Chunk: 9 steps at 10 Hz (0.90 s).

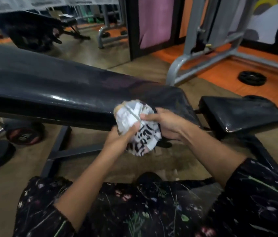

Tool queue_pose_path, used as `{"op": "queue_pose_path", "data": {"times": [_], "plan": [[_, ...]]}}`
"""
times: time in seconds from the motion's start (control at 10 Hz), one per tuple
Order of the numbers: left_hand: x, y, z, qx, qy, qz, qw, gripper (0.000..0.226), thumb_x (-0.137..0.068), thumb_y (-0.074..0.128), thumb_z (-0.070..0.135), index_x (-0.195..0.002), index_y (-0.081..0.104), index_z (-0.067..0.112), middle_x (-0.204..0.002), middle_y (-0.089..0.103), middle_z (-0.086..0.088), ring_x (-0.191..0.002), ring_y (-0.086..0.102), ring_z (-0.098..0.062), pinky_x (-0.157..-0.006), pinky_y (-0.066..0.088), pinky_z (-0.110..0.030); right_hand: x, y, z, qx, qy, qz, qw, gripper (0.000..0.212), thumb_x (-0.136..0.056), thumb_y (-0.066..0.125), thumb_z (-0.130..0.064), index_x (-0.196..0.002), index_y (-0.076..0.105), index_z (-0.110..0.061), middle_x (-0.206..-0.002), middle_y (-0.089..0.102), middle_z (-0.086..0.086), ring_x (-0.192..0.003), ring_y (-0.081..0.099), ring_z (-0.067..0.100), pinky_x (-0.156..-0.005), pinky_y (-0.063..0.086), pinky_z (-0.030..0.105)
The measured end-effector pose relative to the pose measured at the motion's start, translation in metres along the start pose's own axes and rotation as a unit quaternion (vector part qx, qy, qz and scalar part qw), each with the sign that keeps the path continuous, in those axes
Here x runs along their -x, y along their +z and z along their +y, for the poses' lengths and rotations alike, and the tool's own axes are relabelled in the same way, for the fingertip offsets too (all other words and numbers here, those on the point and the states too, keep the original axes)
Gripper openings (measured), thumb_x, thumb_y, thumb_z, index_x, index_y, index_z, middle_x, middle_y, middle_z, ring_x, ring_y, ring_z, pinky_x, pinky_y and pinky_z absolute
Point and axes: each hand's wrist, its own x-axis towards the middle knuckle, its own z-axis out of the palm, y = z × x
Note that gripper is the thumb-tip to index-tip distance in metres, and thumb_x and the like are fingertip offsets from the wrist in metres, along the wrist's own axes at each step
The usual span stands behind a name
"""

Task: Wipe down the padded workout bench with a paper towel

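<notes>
Both hands, left hand [117, 135] and right hand [165, 124], curl their grip round a crumpled paper towel [134, 127] (white, black-printed) held just before the near edge of the black padded table [49, 86].

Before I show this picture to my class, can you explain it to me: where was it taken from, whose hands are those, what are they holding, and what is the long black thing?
The single picture comes from a camera worn on a person's head, looking forward and down, so the two bare arms in dark flowered sleeves belong to the wearer. There is no machine. The left hand and the right hand both grip a crumpled white paper wad with black print, held in front of the near edge of the long shiny black padded bench; I cannot tell if it touches. To the right is a separate small black seat pad. On the floor lie dark weight plates, and a grey metal frame stands behind.
</notes>
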Motion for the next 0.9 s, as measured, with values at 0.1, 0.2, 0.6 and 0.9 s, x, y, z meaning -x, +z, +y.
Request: {"op": "queue_pose_path", "data": {"times": [0.1, 0.2, 0.6, 0.9], "plan": [[0.013, 0.007, -0.046, -0.004, -0.101, -0.107, 0.989, 0.055, -0.065, 0.083, 0.034, -0.115, 0.065, 0.017, -0.104, 0.073, -0.006, -0.095, 0.07, -0.025, -0.087, 0.054, -0.043, 0.013, -0.023, 0.048, 0.056, 0.098, 0.002, 0.994, 0.033, -0.091, 0.06, -0.013, -0.122, 0.058, -0.001, -0.116, 0.067, 0.018, -0.104, 0.066, 0.032, -0.087, 0.056, 0.042], [-0.003, 0.02, -0.084, -0.02, -0.138, -0.051, 0.989, 0.036, -0.078, 0.073, 0.011, -0.113, 0.064, 0.014, -0.101, 0.073, -0.005, -0.091, 0.07, -0.024, -0.08, 0.057, -0.039, 0.007, -0.04, 0.098, 0.054, 0.152, 0.08, 0.984, 0.03, -0.093, 0.059, -0.015, -0.119, 0.06, -0.001, -0.111, 0.069, 0.017, -0.1, 0.068, 0.03, -0.087, 0.055, 0.044], [-0.031, 0.046, -0.218, -0.081, -0.285, 0.074, 0.952, 0.035, -0.08, 0.056, -0.004, -0.114, 0.058, 0.006, -0.108, 0.065, -0.015, -0.094, 0.062, -0.029, -0.084, 0.054, -0.04, -0.02, -0.053, 0.262, 0.054, 0.31, 0.211, 0.926, 0.026, -0.092, 0.045, -0.005, -0.108, 0.065, -0.01, -0.101, 0.069, 0.014, -0.103, 0.064, 0.039, -0.088, 0.053, 0.055], [-0.045, 0.024, -0.264, -0.299, -0.233, -0.005, 0.926, 0.043, -0.084, 0.059, 0.031, -0.125, 0.058, 0.02, -0.124, 0.061, -0.006, -0.105, 0.06, -0.022, -0.095, 0.047, -0.03, -0.016, -0.028, 0.249, 0.293, 0.29, 0.217, 0.885, 0.032, -0.092, 0.047, -0.011, -0.122, 0.058, -0.009, -0.123, 0.06, 0.014, -0.107, 0.059, 0.03, -0.086, 0.053, 0.036]]}}
